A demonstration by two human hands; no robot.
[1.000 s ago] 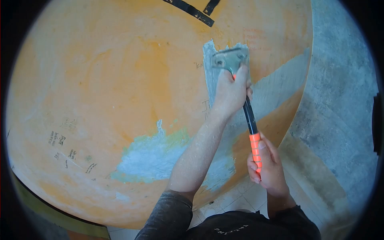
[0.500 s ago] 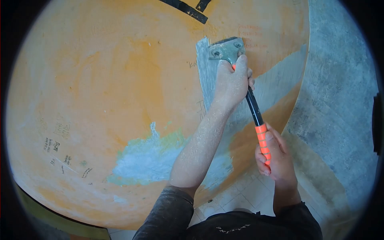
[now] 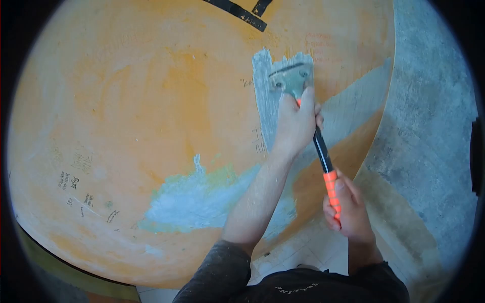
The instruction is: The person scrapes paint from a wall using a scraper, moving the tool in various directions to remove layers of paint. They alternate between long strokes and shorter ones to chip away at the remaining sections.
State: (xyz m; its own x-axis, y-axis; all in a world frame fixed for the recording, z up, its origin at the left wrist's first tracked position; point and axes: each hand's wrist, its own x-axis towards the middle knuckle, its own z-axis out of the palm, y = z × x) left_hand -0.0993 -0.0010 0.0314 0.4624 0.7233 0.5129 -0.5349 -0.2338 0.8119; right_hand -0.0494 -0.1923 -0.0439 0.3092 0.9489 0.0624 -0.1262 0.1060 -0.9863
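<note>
A long-handled scraper point(image 3: 323, 146) with a wide metal head lies against a curved, orange-painted surface point(image 3: 166, 101). Just below the head, my left hand point(image 3: 298, 121) is closed around the neck of the tool, thumb on top. My right hand point(image 3: 348, 204) wraps the orange grip at the handle's lower end. The blade sits on a grey scraped patch point(image 3: 265, 96) with ragged upper edges. Pale dust coats my left forearm.
A larger pale blue-grey patch point(image 3: 197, 202) lies lower on the orange surface. Black painted bars point(image 3: 240, 15) cross the top, and small handwriting point(image 3: 83, 197) marks the left. Grey concrete point(image 3: 419, 111) borders the right; floor tiles point(image 3: 298, 252) show below.
The scraper and both hands have moved down towards my body. Orange paint above the blade has come off, leaving a wider grey area there.
</note>
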